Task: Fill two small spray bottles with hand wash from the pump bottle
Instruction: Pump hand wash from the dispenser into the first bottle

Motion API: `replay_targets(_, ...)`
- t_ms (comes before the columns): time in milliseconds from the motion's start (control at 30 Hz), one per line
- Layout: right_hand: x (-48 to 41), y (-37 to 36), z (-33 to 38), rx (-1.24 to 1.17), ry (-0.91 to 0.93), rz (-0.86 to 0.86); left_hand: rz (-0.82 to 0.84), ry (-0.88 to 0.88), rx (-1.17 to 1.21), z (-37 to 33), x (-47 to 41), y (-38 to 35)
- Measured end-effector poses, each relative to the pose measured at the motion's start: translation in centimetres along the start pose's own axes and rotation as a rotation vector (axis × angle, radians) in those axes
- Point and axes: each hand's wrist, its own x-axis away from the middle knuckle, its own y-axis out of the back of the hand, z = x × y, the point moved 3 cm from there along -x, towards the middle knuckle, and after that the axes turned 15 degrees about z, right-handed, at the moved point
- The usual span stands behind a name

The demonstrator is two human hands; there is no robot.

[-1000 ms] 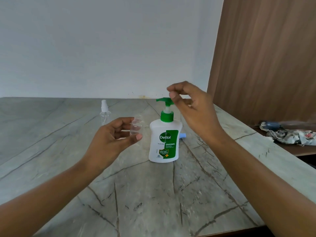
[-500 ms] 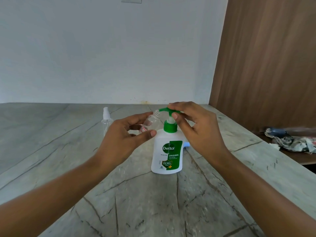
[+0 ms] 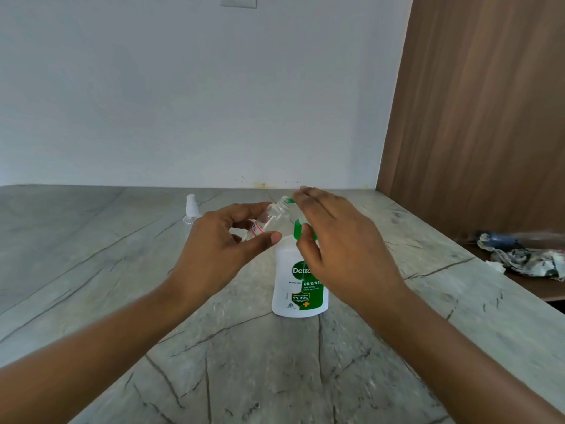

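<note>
A white hand wash pump bottle with a green label and green pump stands on the grey stone table. My left hand grips a small clear spray bottle without its cap, tilted so its open neck sits right at the green spout. My right hand lies flat over the pump head with straight fingers, hiding most of it. A second small clear spray bottle with a white cap stands upright further back on the left.
A wood panel wall rises on the right. A crumpled patterned cloth lies on a lower brown surface beyond the table's right edge. A white wall stands behind the table.
My left hand brought the open bottle from upright to tilted against the spout. My right hand came down from above onto the pump head and flattened out.
</note>
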Motion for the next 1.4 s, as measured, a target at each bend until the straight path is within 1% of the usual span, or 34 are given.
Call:
replay_targets(167,0.6,-0.7,0.6,0.018,-0.034,-0.029,-0.024,-0.02,-0.034,-0.1,0.2,-0.1)
replay_targets(300,1.0,-1.4,1.1,0.007,-0.055,0.004,-0.052,-0.044,-0.055,-0.2,0.3,-0.3)
replay_targets(433,1.3,-1.8,1.0,-0.071,-0.044,0.005,-0.071,-0.06,-0.066,-0.2,0.6,-0.3)
replay_targets(567,1.6,-2.2,1.1,-0.09,-0.06,0.001,-0.076,-0.078,-0.132,-0.2,0.8,-0.4)
replay_targets(867,2.0,-2.4,1.0,-0.074,-0.056,-0.009,-0.058,-0.108,-0.18,0.4,1.1,-1.1)
replay_targets(1067,2.0,-2.2,1.2,-0.039,-0.062,0.02,-0.031,-0.108,-0.201,0.5,1.0,-1.2)
replay_targets(1233,1.7,-1.6,0.8,-0.065,-0.085,0.005,0.012,-0.108,-0.141,0.2,1.0,-1.4)
replay_targets(1400,1.4,-1.2,0.7,-0.067,-0.093,0.012,0.087,-0.114,0.122,-0.4,1.2,-1.9)
